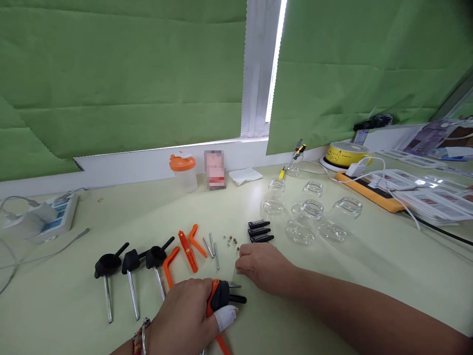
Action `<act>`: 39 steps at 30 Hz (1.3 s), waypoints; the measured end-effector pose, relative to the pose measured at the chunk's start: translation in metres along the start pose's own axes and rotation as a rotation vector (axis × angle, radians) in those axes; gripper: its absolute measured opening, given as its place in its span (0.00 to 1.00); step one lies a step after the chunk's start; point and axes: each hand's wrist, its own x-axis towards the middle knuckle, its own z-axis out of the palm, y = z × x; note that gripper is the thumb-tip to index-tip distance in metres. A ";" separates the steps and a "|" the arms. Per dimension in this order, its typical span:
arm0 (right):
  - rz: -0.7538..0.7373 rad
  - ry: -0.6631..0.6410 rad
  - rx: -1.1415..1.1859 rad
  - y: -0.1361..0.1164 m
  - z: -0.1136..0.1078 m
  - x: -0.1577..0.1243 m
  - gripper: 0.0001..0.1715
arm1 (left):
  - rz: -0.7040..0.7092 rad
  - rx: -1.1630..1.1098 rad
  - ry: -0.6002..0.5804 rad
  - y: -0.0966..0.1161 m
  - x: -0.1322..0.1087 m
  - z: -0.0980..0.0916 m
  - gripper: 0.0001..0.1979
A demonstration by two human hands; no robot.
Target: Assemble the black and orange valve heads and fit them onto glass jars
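My left hand (192, 310), white tape round its thumb, is closed round an orange-and-black handle part (220, 296) with a metal pin and a black stub sticking out to the right. My right hand (264, 268) rests on the table with its fingertips pinched together; whatever they hold is hidden. Just beyond those fingertips lie tiny brass and silver pieces (232, 240). Several long screws (211, 245) lie to their left, beside loose orange handle pieces (188, 251). Three ribbed black parts (259, 230) sit in a row behind my right hand.
Black cup-shaped heads on metal rods (108, 266) lie at left, near a power strip (59, 217). Several glass jars (312, 209) stand at right. Behind are an orange-lidded bottle (184, 172), a screwdriver jar (294, 167) and a yellow round container (346, 154).
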 end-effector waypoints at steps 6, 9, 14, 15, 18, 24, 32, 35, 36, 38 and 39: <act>0.001 -0.027 -0.205 -0.003 0.003 0.013 0.18 | 0.017 0.026 -0.010 0.000 -0.003 -0.001 0.20; -0.005 0.007 -0.235 -0.004 0.000 0.008 0.18 | 0.014 0.027 -0.007 0.001 -0.002 -0.002 0.20; 0.029 -0.034 -0.244 -0.007 0.000 -0.001 0.08 | 0.025 0.020 -0.001 0.000 -0.002 -0.001 0.19; 0.030 -0.047 -0.246 -0.008 0.000 -0.001 0.10 | 0.026 0.019 -0.001 0.000 -0.002 -0.001 0.19; 0.028 -0.055 -0.257 -0.009 0.001 0.000 0.23 | 0.010 0.025 0.012 0.001 -0.004 -0.001 0.19; 0.117 -0.119 -0.246 -0.001 -0.014 -0.013 0.06 | 0.054 -0.026 -0.013 0.001 -0.004 -0.001 0.14; 0.282 -0.123 -0.132 0.018 -0.028 -0.017 0.11 | 0.010 -0.010 -0.004 0.001 -0.002 -0.001 0.18; 0.244 -0.083 -0.005 0.013 -0.032 -0.019 0.14 | 0.011 -0.035 0.007 0.000 -0.002 -0.001 0.18; 0.201 -0.083 0.082 0.009 -0.033 -0.020 0.15 | 0.020 -0.055 0.018 -0.001 -0.002 0.000 0.17; 0.097 -0.133 0.312 -0.001 -0.035 -0.023 0.19 | 0.042 -0.112 0.053 -0.004 -0.002 0.003 0.17; 0.076 -0.178 0.432 -0.006 -0.035 -0.025 0.20 | 0.056 -0.148 0.073 -0.005 -0.001 0.004 0.17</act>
